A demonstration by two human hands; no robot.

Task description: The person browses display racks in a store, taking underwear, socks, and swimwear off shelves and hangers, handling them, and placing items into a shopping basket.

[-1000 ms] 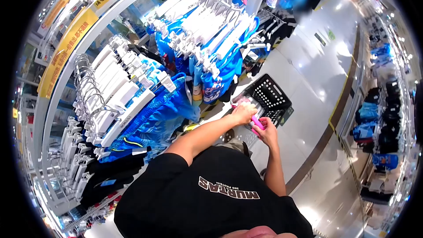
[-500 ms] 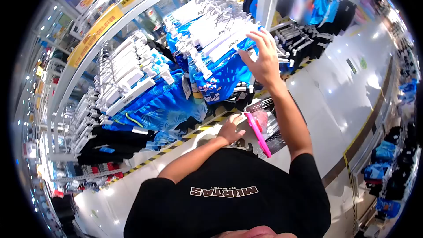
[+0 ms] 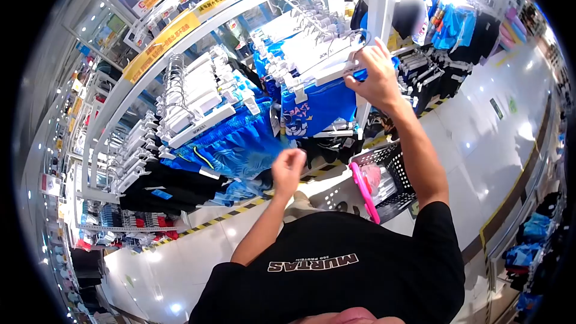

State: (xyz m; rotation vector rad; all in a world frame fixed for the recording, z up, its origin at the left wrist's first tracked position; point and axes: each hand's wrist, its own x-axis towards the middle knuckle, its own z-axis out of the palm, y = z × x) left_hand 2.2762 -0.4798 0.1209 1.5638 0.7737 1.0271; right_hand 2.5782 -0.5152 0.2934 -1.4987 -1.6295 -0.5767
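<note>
My right hand [image 3: 377,77] is at the right end of a white clothes hanger [image 3: 336,67], its fingers closed on that end. Blue swim shorts [image 3: 318,109] with a cartoon print hang from this hanger's clips, at the front of a packed row. Lower down, my left hand [image 3: 288,171] is raised with its fingers curled in, and I see nothing in them. It is nearest to blue leaf-patterned shorts [image 3: 237,141] on the neighbouring row of hangers; whether it touches them is unclear.
A dark shopping basket [image 3: 399,177] with a pink handle [image 3: 363,192] stands below my right forearm, with clear packaging and something pinkish in it. Black garments [image 3: 171,189] hang at the left of the white rack [image 3: 102,117]. A tiled aisle [image 3: 474,138] runs along the right.
My right hand has gone from spread fingers above the shorts to closed on the hanger's end. My left hand has risen from near my waist and its fingers have curled.
</note>
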